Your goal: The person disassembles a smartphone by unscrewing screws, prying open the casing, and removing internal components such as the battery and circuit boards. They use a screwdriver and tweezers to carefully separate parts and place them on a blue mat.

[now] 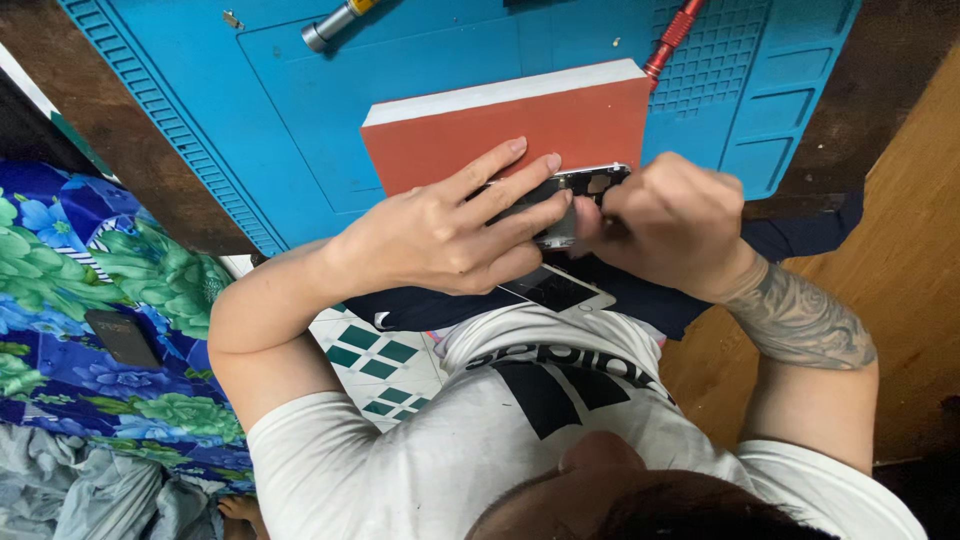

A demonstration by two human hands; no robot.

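Observation:
An opened phone (583, 186) lies on a red pad with a white far edge (560, 115). Its metal body shows inner parts, and its white-framed screen (556, 291) folds down toward my chest. My left hand (440, 230) lies flat over the phone's body with fingers stretched out, pressing and holding it. My right hand (668, 222), on a tattooed forearm, is curled tight against the phone's right end. I cannot tell whether a small tool is hidden inside its fingers.
A blue ribbed work mat (300, 110) covers the dark table. A red screwdriver (672, 35) and a silver tool with a yellow grip (330, 22) lie at its far side. At the left, a dark flat device (122, 338) rests on floral cloth (60, 260). A wooden floor (900, 200) is at the right.

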